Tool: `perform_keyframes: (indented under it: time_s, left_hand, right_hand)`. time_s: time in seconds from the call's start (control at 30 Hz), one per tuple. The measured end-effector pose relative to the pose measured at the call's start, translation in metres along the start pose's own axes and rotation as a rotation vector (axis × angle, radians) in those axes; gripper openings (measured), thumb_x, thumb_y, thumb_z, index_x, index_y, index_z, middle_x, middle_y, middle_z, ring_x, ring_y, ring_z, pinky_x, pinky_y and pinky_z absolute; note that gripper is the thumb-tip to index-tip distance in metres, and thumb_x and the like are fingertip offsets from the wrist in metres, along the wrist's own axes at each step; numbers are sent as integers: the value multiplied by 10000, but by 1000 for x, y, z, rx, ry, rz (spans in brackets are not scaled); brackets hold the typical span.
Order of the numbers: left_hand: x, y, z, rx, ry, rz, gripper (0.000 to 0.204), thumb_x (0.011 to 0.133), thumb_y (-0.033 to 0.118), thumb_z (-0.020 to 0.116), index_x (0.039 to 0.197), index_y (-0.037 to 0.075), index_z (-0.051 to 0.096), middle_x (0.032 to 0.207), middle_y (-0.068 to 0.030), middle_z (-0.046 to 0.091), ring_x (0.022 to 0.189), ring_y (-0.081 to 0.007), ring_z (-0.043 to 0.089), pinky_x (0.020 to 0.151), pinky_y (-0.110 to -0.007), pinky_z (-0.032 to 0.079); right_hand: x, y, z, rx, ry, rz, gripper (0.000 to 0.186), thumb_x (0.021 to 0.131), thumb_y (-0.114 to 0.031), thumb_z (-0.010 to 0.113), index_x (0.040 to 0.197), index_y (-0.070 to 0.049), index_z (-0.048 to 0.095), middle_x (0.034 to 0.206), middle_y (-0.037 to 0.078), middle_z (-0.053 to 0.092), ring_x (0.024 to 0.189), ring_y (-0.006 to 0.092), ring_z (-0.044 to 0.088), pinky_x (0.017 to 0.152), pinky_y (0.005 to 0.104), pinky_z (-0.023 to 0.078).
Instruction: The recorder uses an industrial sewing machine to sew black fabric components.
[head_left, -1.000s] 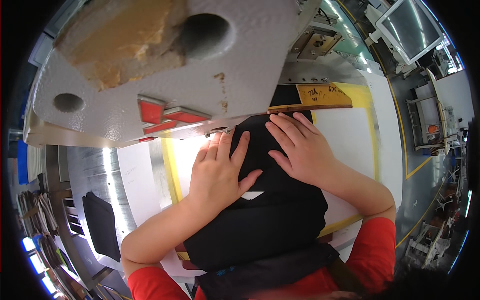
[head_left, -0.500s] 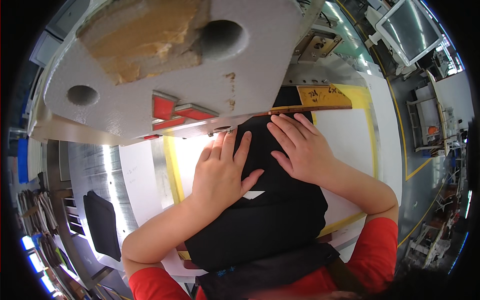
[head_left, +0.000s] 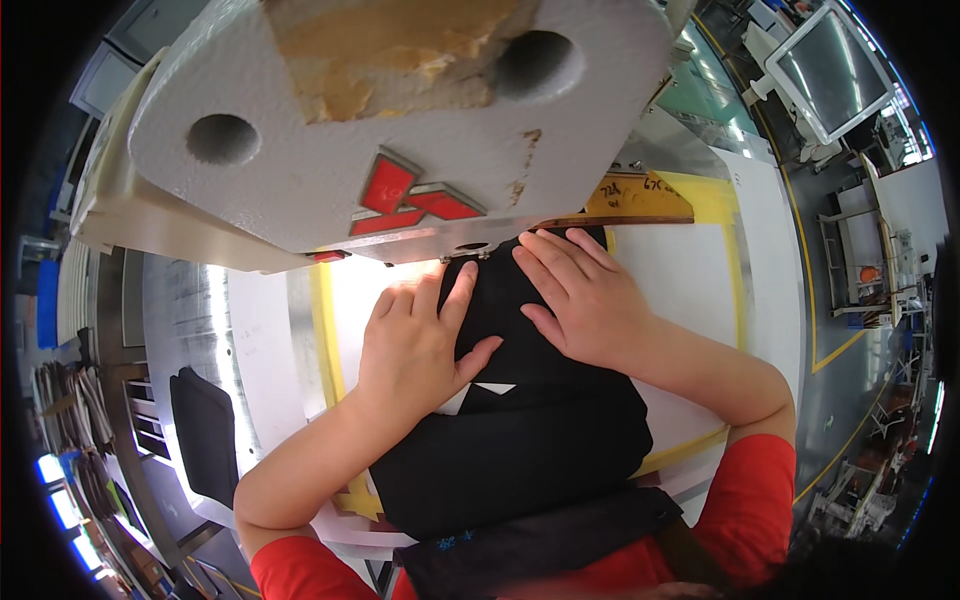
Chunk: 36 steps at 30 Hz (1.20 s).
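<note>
Black fabric (head_left: pixel 520 440) lies across the white work surface, its near part bunched toward my body. My left hand (head_left: pixel 412 335) rests on the fabric's left edge, fingers spread, with its fingertips close under the white machine head (head_left: pixel 400 120). Flat on the upper right of the cloth, my right hand (head_left: pixel 585 300) has its fingers stretched toward an amber template plate (head_left: pixel 640 198) with handwriting on it. A small white patch (head_left: pixel 492 388) shows below my left thumb. The machine head hides what lies beneath it.
Yellow tape (head_left: pixel 740 270) borders the white work surface. A folded black fabric piece (head_left: pixel 203 435) lies on the metal table at left. A monitor (head_left: pixel 825 70) stands at the far right, beyond it a shelf rack (head_left: pixel 855 250). Stacked sheets (head_left: pixel 75 405) stand at the far left.
The machine head appears farther right in view. Both hands and the upper fabric have shifted slightly left, and more of the white patch area shows beside my left thumb.
</note>
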<state>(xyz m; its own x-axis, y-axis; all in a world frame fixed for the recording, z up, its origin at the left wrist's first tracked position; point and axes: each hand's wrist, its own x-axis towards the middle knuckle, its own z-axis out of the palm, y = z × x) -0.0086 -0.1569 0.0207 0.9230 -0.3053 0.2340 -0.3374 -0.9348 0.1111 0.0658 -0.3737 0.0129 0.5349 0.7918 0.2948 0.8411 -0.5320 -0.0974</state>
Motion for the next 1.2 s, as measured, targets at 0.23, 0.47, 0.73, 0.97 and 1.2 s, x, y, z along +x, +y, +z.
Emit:
perform_keyframes:
  time_s: [0.23, 0.47, 0.73, 0.97, 1.2]
  left_hand:
    - [5, 2, -11, 42, 67, 25, 679, 755, 431, 724, 1280, 39, 549, 1138, -176, 555, 1019, -332, 564, 856, -385, 452]
    - [6, 12, -18, 33, 50, -35, 641, 749, 400, 730, 1240, 27, 556, 1145, -187, 547, 1129, -365, 546, 887, -402, 449]
    - [6, 19, -18, 71, 70, -102, 597, 757, 366, 725, 1222, 29, 562, 1269, -218, 523, 1180, -388, 538, 922, -415, 461]
    - [8, 23, -16, 79, 81, -119, 582, 778, 371, 716, 1223, 30, 560, 1290, -223, 515, 1189, -396, 534, 921, -427, 459]
    - [19, 37, -24, 49, 9, -30, 570, 811, 370, 696, 1239, 23, 548, 1301, -190, 510, 1233, -352, 480, 1014, -427, 378]
  right_hand:
    - [5, 2, -5, 22, 37, -69, 511, 849, -250, 661, 1261, 24, 535, 1249, 161, 552, 1177, 289, 540, 1066, 437, 366]
    - [0, 4, -12, -30, 65, -106, 504, 863, -269, 650, 1256, 22, 528, 1168, 158, 567, 1112, 283, 550, 1063, 460, 356]
    - [-10, 16, -20, -48, 63, -101, 516, 851, -264, 665, 1259, 17, 519, 1117, 137, 571, 1080, 271, 554, 1045, 465, 365]
    - [-17, 28, -22, 25, 84, -102, 507, 852, -258, 665, 1256, 7, 514, 1095, 124, 567, 1060, 259, 559, 1034, 442, 382]
    - [-40, 33, -31, 18, -3, -33, 502, 873, -269, 639, 1284, -8, 519, 1282, 123, 525, 1220, 259, 503, 1097, 473, 314]
